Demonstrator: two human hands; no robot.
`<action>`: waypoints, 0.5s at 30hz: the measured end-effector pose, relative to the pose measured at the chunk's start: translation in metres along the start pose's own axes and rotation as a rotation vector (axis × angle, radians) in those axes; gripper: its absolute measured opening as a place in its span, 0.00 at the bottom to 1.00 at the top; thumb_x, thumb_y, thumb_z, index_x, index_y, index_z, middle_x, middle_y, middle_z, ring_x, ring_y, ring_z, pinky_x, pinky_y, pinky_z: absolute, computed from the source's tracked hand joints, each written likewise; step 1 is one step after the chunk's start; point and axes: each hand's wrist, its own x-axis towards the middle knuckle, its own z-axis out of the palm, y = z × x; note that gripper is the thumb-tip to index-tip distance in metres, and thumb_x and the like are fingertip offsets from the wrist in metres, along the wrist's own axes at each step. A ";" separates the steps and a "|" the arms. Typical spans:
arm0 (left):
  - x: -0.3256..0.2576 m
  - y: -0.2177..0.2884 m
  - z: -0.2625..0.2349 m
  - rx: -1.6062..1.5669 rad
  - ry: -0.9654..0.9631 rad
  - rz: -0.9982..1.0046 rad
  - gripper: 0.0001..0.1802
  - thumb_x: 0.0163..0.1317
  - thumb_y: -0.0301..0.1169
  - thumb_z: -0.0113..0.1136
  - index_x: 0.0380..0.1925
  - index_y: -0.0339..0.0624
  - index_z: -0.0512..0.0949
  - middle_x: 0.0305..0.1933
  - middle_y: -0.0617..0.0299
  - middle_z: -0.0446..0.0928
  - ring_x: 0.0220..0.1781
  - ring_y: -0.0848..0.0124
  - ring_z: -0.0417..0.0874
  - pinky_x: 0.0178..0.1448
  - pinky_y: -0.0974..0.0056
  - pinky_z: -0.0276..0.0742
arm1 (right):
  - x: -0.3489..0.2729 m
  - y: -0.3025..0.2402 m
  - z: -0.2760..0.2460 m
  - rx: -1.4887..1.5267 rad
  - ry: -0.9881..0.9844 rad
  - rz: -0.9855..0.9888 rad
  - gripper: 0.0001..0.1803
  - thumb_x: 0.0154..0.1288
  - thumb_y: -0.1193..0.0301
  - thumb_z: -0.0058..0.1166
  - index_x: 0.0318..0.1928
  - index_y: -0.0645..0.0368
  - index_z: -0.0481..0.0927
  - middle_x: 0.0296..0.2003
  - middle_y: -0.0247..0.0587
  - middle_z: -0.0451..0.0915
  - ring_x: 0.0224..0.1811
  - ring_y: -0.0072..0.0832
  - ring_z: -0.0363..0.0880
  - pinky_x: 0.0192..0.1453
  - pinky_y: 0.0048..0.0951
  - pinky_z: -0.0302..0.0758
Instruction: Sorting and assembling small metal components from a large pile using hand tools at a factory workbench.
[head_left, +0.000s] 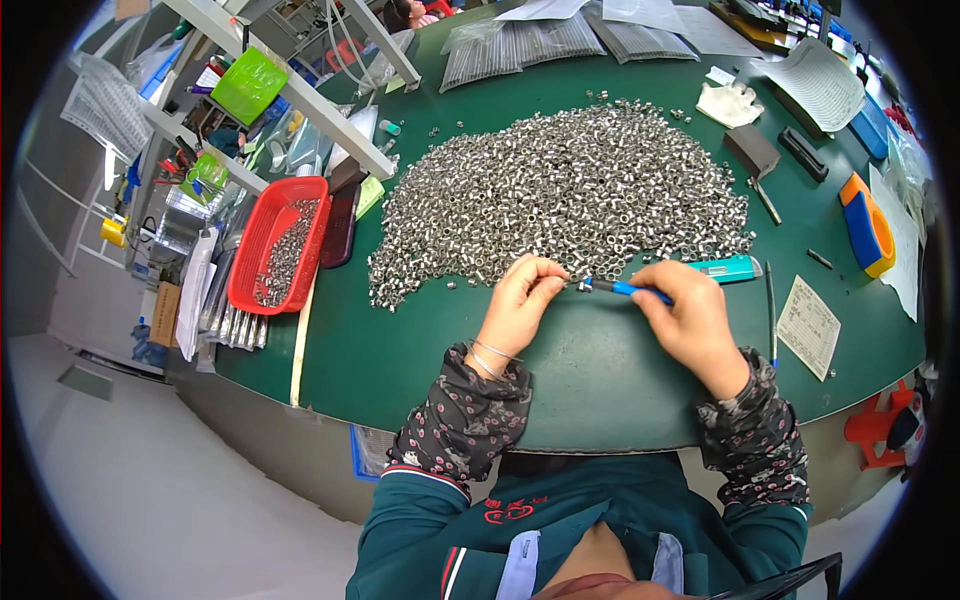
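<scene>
A wide pile of small silver metal rings (560, 190) covers the middle of the green table. In front of its near edge, my right hand (690, 315) is closed around a slim blue-and-black pen-like tool (622, 287), whose tip points left. My left hand (518, 308) meets that tip with thumb and forefinger pinched together; what sits between them is too small to make out. One or two metal rings (584, 286) show at the tool's tip, right beside the left fingertips. Behind the right hand lies a teal utility knife (730, 269), partly hidden by it.
A red plastic basket (240, 268) with more rings stands at the left edge. On the right are a blue-and-orange tape roll (868, 228), a paper slip (808, 327), a long thin rod (771, 315), a dark block (751, 151) and a white glove (729, 104). Clear tubes (540, 45) lie at the back.
</scene>
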 end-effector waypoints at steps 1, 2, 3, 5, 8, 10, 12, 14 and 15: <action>-0.001 0.009 -0.003 -0.251 -0.018 -0.375 0.05 0.59 0.27 0.47 0.34 0.39 0.70 0.25 0.70 0.64 0.21 0.85 0.59 0.20 0.79 0.54 | 0.002 0.000 -0.004 0.062 -0.031 0.082 0.04 0.46 0.76 0.53 0.26 0.58 0.74 0.22 0.42 0.72 0.28 0.38 0.71 0.30 0.36 0.68; -0.003 0.006 -0.006 -0.589 -0.009 -0.519 0.05 0.61 0.28 0.46 0.34 0.40 0.70 0.26 0.68 0.64 0.23 0.84 0.60 0.20 0.78 0.54 | 0.001 0.001 -0.006 0.063 -0.031 0.080 0.04 0.46 0.76 0.53 0.26 0.58 0.74 0.22 0.42 0.72 0.28 0.38 0.71 0.30 0.36 0.68; -0.003 0.004 -0.007 -0.715 0.020 -0.507 0.06 0.61 0.30 0.46 0.34 0.41 0.70 0.26 0.68 0.64 0.22 0.83 0.60 0.20 0.79 0.54 | 0.001 0.000 -0.006 -0.016 -0.074 0.004 0.04 0.46 0.75 0.53 0.26 0.58 0.74 0.22 0.42 0.72 0.28 0.38 0.71 0.31 0.36 0.68; -0.002 0.003 -0.008 -0.838 0.051 -0.487 0.06 0.61 0.31 0.46 0.34 0.41 0.69 0.26 0.67 0.65 0.22 0.83 0.60 0.20 0.79 0.54 | -0.001 -0.002 -0.006 -0.119 -0.214 -0.060 0.05 0.45 0.74 0.54 0.26 0.57 0.74 0.22 0.41 0.72 0.29 0.38 0.71 0.32 0.36 0.68; -0.003 0.002 -0.009 -1.045 0.066 -0.544 0.07 0.62 0.33 0.45 0.35 0.42 0.69 0.26 0.66 0.65 0.22 0.81 0.61 0.20 0.79 0.55 | -0.007 0.001 -0.001 -0.183 -0.398 -0.085 0.06 0.43 0.72 0.56 0.24 0.57 0.74 0.22 0.39 0.72 0.29 0.37 0.70 0.33 0.35 0.66; -0.004 0.000 -0.009 -1.078 0.032 -0.547 0.07 0.62 0.33 0.45 0.35 0.42 0.69 0.28 0.64 0.67 0.21 0.81 0.61 0.20 0.79 0.56 | -0.010 0.002 -0.001 -0.238 -0.400 -0.116 0.06 0.42 0.71 0.57 0.23 0.57 0.73 0.22 0.38 0.71 0.30 0.36 0.69 0.33 0.35 0.65; -0.003 0.001 -0.009 -1.075 0.038 -0.548 0.07 0.62 0.33 0.45 0.36 0.42 0.69 0.29 0.64 0.67 0.21 0.81 0.60 0.20 0.79 0.56 | -0.010 0.001 -0.002 -0.293 -0.402 -0.145 0.07 0.42 0.71 0.57 0.23 0.56 0.73 0.22 0.37 0.70 0.30 0.35 0.68 0.34 0.34 0.64; -0.003 0.002 -0.008 -1.072 0.043 -0.550 0.07 0.62 0.32 0.44 0.36 0.41 0.69 0.30 0.63 0.68 0.20 0.81 0.60 0.19 0.79 0.56 | -0.008 0.000 -0.006 -0.284 -0.393 -0.167 0.07 0.40 0.71 0.57 0.23 0.56 0.73 0.23 0.36 0.69 0.32 0.35 0.67 0.35 0.34 0.63; -0.003 0.002 -0.009 -1.060 0.036 -0.539 0.08 0.62 0.32 0.44 0.37 0.41 0.69 0.30 0.63 0.69 0.20 0.82 0.60 0.19 0.79 0.56 | -0.005 0.000 -0.008 -0.284 -0.394 -0.168 0.07 0.40 0.71 0.57 0.23 0.56 0.73 0.23 0.36 0.69 0.32 0.35 0.67 0.35 0.34 0.63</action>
